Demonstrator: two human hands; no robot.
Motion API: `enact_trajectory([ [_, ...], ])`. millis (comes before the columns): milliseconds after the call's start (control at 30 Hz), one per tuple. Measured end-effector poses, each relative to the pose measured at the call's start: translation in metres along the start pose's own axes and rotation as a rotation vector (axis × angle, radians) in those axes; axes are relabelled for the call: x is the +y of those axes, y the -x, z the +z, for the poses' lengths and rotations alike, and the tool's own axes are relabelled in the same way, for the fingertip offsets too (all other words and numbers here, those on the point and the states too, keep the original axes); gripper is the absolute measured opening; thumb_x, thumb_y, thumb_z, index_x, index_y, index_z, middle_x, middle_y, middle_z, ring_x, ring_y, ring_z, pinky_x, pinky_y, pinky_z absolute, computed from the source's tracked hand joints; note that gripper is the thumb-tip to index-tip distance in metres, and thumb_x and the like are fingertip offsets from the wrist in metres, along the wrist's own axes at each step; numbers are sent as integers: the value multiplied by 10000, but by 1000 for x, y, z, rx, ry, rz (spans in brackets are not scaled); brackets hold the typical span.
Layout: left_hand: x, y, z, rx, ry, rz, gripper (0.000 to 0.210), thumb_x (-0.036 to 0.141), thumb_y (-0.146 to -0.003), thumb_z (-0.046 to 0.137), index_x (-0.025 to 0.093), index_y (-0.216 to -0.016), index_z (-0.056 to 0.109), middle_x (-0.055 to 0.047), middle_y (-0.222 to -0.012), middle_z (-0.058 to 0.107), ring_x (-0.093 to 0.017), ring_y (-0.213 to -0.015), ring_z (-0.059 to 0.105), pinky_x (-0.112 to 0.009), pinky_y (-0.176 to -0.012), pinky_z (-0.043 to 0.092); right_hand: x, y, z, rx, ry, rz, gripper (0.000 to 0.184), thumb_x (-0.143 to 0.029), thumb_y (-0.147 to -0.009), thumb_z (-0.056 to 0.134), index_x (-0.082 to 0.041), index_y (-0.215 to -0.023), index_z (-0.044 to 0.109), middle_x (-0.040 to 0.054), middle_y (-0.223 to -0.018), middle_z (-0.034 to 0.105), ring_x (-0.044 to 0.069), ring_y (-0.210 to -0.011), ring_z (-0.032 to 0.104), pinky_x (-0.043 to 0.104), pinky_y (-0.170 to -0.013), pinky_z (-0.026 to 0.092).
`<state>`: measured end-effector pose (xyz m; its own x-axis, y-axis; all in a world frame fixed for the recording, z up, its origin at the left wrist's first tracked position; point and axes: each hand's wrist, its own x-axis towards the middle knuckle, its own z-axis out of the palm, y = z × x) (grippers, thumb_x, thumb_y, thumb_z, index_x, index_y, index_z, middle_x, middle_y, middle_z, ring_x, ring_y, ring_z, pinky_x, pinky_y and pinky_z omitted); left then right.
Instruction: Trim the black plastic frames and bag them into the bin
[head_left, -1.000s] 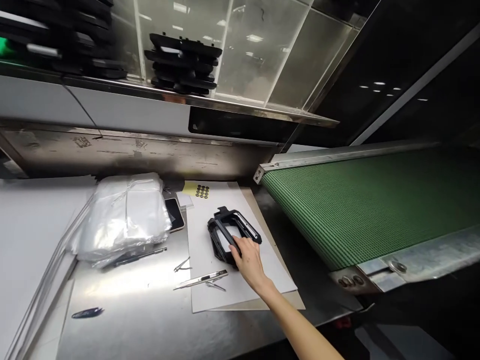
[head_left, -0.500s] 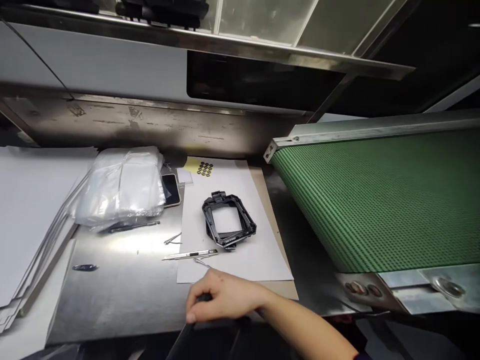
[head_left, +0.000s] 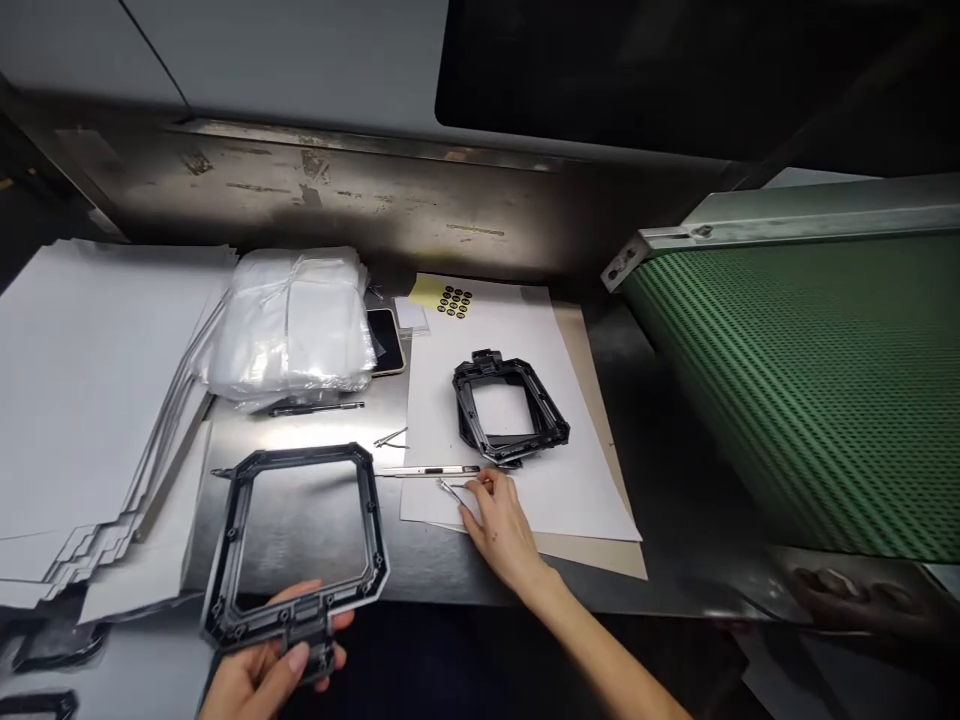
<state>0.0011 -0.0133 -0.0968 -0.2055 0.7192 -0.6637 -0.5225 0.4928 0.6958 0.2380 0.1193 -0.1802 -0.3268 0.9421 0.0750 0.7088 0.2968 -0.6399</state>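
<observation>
My left hand [head_left: 277, 670] is closed on the tab of an eight-sided black plastic frame [head_left: 379, 530], holding it up over the near left of the metal table. The thumb lies on the tab, with fingers behind. Beside the craft knife [head_left: 427, 470], my right hand [head_left: 499, 520] reaches down to the white sheet. Its thumb and index finger are apart around a small V-shaped metal tool [head_left: 448, 487], which still lies flat. Behind this hand, more black frames [head_left: 551, 405] are stacked on the sheet, slightly twisted against each other.
Stacked white sheets [head_left: 112, 380] stand at the left, next to a bundle of clear plastic bags [head_left: 292, 325]. A phone [head_left: 388, 345] lies beside the bags. Black oval stickers [head_left: 455, 302] are at the back of the white sheet [head_left: 581, 490]. A green conveyor belt [head_left: 810, 400] runs along the right.
My left hand has come into view with a black frame. My right hand has moved from the table's front edge to the small metal tool. The view has tilted down.
</observation>
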Motion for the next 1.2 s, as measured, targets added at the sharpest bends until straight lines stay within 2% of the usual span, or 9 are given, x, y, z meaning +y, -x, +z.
enact_trajectory([
  [100,14,10,6,-17,2,59,447,309,-547,724,184,-936,545,-94,-787,726,-193,-565,633,-243,-471,475,-7,5,3,21,-43,32,170,-262,-745,504,-121,-839,496,83,-883,488,225,-862,460,433,-752,388],
  [267,32,29,7,-26,-33,113,384,338,-545,719,241,-898,602,-58,-759,730,-165,-550,631,-216,-483,477,-47,9,-17,-59,-244,83,177,-291,-839,363,-141,-881,447,-10,-567,467,125,-492,478,270,-473,441],
  [333,36,33,4,-19,-51,119,388,354,-536,721,237,-887,607,-58,-736,730,-163,-544,632,-212,-488,481,-69,6,-28,-94,-325,54,209,-296,-871,312,-152,-958,436,-8,-602,495,111,-501,508,240,-480,459],
  [433,39,33,-5,-5,-56,123,373,359,-552,707,229,-885,602,-56,-733,731,-167,-533,632,-218,-483,491,-88,-2,-29,-102,-359,-28,216,-314,-846,397,-179,-1007,448,44,-840,517,118,-660,553,244,-589,488],
  [700,34,24,-31,98,-16,148,386,306,-565,708,223,-916,569,-34,-760,731,-157,-558,633,-183,-467,503,-34,-9,33,-71,-140,-224,191,-255,-855,408,-150,-977,511,59,-967,484,176,-895,478,362,-741,435],
  [833,35,24,-33,95,-21,96,411,314,-564,707,199,-924,548,-57,-759,729,-181,-571,639,-210,-474,510,-32,-2,31,-81,-72,-227,278,-290,-832,462,-177,-1085,470,69,-1097,443,216,-1022,422,419,-832,389],
  [933,37,22,-31,76,-23,115,393,302,-584,695,203,-933,545,-55,-768,728,-174,-578,633,-207,-484,503,-36,-3,31,-18,-28,-150,301,-307,-836,457,-175,-1106,447,69,-1057,458,202,-974,449,407,-813,399],
  [1100,37,21,-28,45,-1,119,386,300,-579,700,215,-926,555,-58,-759,728,-167,-571,627,-209,-477,495,-36,-9,40,8,-2,-96,179,-289,-844,448,-155,-924,536,29,-871,501,140,-788,491,329,-700,436],
  [1200,35,21,-28,-18,4,116,361,309,-599,686,241,-931,560,-51,-774,725,-159,-572,623,-214,-480,489,-37,-9,39,-13,-23,-118,161,-272,-832,461,-143,-818,557,45,-892,485,152,-803,484,338,-702,441],
])
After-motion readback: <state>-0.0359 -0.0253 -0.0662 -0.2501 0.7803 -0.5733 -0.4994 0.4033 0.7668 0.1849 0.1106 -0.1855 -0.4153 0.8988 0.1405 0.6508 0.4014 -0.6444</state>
